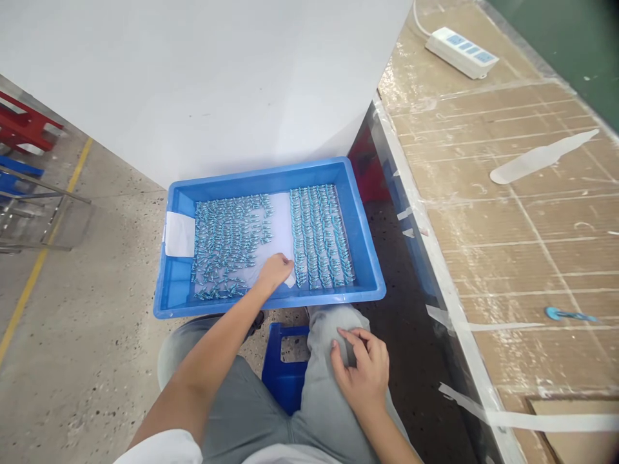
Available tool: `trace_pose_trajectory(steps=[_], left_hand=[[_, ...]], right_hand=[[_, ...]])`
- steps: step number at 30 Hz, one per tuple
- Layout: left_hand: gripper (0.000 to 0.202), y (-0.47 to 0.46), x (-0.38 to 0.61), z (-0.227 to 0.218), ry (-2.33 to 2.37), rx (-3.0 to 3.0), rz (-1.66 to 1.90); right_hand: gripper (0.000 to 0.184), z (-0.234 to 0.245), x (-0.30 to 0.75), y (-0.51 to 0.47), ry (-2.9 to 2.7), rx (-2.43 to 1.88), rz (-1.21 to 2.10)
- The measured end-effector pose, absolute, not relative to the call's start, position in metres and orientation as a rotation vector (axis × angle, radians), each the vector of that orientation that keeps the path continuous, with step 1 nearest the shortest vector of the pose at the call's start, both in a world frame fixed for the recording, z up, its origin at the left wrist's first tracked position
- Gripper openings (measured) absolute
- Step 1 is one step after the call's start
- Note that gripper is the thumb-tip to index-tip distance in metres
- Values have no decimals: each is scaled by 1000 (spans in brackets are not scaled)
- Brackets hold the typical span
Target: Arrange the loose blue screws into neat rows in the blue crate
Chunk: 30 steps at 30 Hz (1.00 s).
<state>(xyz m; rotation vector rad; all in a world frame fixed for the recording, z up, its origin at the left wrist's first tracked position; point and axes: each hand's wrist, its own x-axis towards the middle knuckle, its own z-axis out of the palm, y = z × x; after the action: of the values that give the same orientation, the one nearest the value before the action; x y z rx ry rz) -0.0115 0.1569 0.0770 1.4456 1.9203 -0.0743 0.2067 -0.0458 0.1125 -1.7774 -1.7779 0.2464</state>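
Note:
A blue plastic tray [367, 258] rests on the floor in front of my knees, lined with white paper. Many small blue-green parts fill it: a loose scatter [225, 241] on the left and tidy rows [319, 235] on the right. My left hand [275, 272] reaches into the tray near its front edge, fingers curled in a pinch beside the rows; what it pinches is too small to make out. My right hand [365, 372] lies on my right thigh, fingers spread, holding nothing.
A cardboard-covered workbench [512, 212] runs along the right, carrying a white power strip [461, 53], a white plastic strip [541, 158] and one blue part [565, 314]. A white panel [207, 84] stands behind the tray. I sit on a blue stool [285, 367]. Red and metal frames [24, 161] stand far left.

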Motion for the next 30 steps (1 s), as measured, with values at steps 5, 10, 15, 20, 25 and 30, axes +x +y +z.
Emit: trace_pose_trajectory(steps=[5, 10, 15, 20, 25, 30], left_hand=[[24, 145, -107, 108, 1915, 1606, 77], [24, 117, -185, 114, 1874, 1690, -105], [22, 108, -190, 91, 1667, 1926, -318], [20, 114, -174, 78, 1420, 2111, -430], [18, 118, -159, 67, 1197, 2189, -499], [18, 126, -144, 63, 1115, 2211, -578]], right_hand=[[19, 116, 211, -43, -1751, -1734, 200], [18, 117, 211, -40, -1760, -1718, 160], [19, 116, 208, -38, -1776, -1723, 133], [19, 114, 207, -39, -1792, -1718, 116], [19, 114, 207, -38, -1795, -1741, 87], [19, 114, 207, -37, -1793, -1747, 87]])
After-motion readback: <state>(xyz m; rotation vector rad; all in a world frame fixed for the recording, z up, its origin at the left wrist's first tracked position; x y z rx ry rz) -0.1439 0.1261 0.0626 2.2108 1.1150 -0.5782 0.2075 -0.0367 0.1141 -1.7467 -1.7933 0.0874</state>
